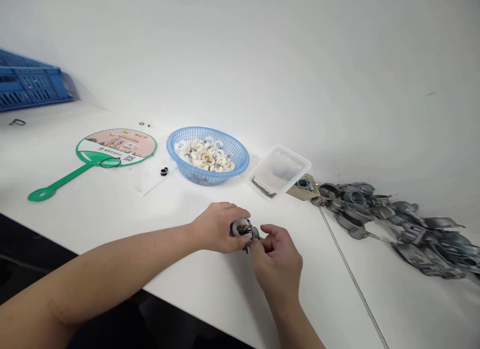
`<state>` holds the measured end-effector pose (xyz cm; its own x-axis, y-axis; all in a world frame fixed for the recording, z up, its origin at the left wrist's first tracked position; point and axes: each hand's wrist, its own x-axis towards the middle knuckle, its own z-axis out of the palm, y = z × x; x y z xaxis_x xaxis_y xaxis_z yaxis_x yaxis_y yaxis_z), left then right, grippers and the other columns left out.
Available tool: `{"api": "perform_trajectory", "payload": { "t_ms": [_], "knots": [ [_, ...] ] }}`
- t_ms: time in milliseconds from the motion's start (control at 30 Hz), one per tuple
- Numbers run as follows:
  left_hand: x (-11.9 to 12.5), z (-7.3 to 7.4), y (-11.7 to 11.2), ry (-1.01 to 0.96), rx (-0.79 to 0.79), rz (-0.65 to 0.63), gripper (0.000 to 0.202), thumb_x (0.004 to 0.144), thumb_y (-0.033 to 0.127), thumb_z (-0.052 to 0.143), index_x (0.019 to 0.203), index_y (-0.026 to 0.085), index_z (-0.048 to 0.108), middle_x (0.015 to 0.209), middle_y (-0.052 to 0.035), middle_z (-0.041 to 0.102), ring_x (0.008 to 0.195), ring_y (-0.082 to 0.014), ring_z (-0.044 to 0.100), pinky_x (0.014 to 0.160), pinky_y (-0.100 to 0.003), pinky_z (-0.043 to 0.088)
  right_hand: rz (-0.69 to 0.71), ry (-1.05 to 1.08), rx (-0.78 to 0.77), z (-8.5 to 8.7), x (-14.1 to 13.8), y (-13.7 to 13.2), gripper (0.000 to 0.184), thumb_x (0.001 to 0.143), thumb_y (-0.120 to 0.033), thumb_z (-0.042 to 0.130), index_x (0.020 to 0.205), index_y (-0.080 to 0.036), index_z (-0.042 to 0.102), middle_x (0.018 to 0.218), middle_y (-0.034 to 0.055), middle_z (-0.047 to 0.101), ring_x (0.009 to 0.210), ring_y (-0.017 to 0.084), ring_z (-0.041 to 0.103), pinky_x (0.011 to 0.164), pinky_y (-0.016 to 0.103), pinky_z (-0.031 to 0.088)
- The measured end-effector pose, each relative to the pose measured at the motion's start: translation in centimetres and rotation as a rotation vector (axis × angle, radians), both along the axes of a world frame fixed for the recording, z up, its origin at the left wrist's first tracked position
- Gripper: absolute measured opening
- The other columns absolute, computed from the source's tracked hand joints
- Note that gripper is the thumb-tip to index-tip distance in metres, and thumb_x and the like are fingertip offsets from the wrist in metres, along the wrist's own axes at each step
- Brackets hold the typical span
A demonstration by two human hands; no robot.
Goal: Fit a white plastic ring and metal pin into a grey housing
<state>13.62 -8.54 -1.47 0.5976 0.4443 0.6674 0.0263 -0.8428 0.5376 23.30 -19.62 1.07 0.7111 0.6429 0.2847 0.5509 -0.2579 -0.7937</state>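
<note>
My left hand (217, 226) is closed around a small grey metal part (244, 230) with a round opening, holding it just above the white table (112, 209). My right hand (277, 256) meets it from the right, fingertips pinched together at the part's edge; what they pinch is too small to make out. Behind the hands stands a blue plastic basket (180, 139) filled with white rings (206, 156). A heap of grey metal castings (397, 219) lies along the wall at the right.
A clear plastic tray (288, 164) holding thin metal pins sits beside the basket. A green hand fan (93, 156) with a black ring on it lies at the left, a small black ring (164, 171) near it. A blue crate (26, 81) stands far left.
</note>
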Motion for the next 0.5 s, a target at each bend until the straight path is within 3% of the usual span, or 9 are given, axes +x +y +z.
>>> {"api": "perform_trajectory", "payload": {
  "t_ms": [167,500],
  "knots": [
    [0.1,0.17,-0.13,0.01,0.046,-0.008,0.034,0.063,0.03,0.059,0.093,0.015,0.062,0.073,-0.0028,0.068,0.065,-0.0176,0.061,0.064,-0.03,0.05,-0.073,0.013,-0.017,0.36,-0.79,-0.14,0.02,0.062,-0.023,0.055,0.082,-0.021,0.056,0.049,-0.0061,0.053,0.046,0.013,0.048,0.053,0.026,0.04],
    [0.02,0.15,-0.01,0.055,0.074,-0.004,0.037,0.068,0.037,0.059,0.098,0.016,0.062,0.075,-0.0039,0.068,0.066,-0.0175,0.061,0.065,-0.03,0.05,0.012,0.183,0.063,0.03,0.19,0.22,0.022,0.06,-0.023,0.056,0.082,-0.019,0.056,0.047,-0.0079,0.043,0.04,0.01,0.038,0.042,0.023,0.034]
  ]
}}
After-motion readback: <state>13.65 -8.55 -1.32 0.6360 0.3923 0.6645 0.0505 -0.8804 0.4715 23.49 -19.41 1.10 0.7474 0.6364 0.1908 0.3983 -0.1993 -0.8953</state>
